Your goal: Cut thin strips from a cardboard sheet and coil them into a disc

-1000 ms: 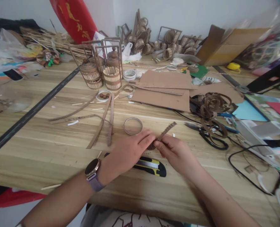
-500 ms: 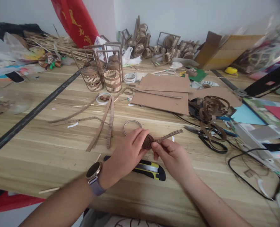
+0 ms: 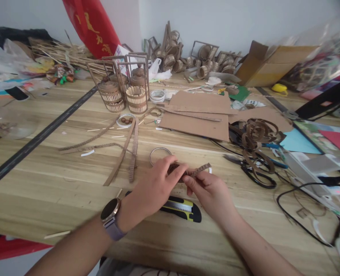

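A round coil of brown corrugated cardboard strip (image 3: 174,168) is between my hands, low over the wooden table. My left hand (image 3: 155,184) closes over it, its fingers covering most of the coil. From the coil's right side a short loose tail of strip (image 3: 202,168) sticks out. My right hand (image 3: 210,191) pinches this strip between thumb and fingers, close against the coil. Just behind my left fingers lies a metal ring (image 3: 160,153). Below the hands, a yellow and black utility knife (image 3: 183,207) rests on the table.
Cardboard strips (image 3: 124,153) lie left of the hands. Black scissors (image 3: 256,174) and a tangle of strips (image 3: 261,134) are at the right, near cables. Behind are cardboard sheets (image 3: 198,115), a dish of brown balls (image 3: 126,120) and small slatted buckets (image 3: 137,100).
The loose tail has become shorter, its end drawn in toward the coil. My left fingers have shifted right across the coil, covering more of it. My right hand stays nearly in place.
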Demonstrator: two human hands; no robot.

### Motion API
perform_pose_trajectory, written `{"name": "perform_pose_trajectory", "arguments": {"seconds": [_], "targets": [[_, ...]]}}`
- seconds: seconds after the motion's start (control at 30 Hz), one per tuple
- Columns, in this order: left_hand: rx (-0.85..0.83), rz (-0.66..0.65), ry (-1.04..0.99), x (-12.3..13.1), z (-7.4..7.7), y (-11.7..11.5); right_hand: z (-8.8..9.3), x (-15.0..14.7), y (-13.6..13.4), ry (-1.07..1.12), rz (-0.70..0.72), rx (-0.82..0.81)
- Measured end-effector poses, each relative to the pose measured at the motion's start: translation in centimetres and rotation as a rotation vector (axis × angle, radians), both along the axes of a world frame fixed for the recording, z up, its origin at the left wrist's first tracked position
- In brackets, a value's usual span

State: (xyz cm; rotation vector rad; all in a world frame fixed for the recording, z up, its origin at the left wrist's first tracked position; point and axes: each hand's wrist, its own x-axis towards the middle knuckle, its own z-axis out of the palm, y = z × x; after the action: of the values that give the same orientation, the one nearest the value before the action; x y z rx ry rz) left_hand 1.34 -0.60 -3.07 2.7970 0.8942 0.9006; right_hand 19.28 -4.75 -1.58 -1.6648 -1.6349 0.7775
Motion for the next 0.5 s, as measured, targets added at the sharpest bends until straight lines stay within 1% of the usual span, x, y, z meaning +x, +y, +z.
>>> {"name": "perform_pose_trajectory", "arguments": {"seconds": [0.1, 0.2, 0.3, 0.4, 0.5], "targets": [[-0.008, 0.024, -0.057, 0.37, 0.09, -0.28, -0.29, -0.36, -0.20, 0.029, -0.036, 0.000], [0.000, 0.065, -0.095, 0.59, 0.13, -0.46, -0.47, -0.57, -0.30, 0.055, -0.033, -0.021], [0.032, 0.069, -0.064, 0.61, 0.15, -0.49, -0.32, -0.58, -0.21, 0.052, -0.019, -0.039], [0.095, 0.090, -0.030, 0.55, 0.08, -0.47, 0.01, -0.55, -0.03, 0.070, -0.020, -0.003], [0.139, 0.065, -0.005, 0.48, 0.01, -0.51, 0.18, -0.64, 0.02, 0.083, -0.021, 0.014]]}}
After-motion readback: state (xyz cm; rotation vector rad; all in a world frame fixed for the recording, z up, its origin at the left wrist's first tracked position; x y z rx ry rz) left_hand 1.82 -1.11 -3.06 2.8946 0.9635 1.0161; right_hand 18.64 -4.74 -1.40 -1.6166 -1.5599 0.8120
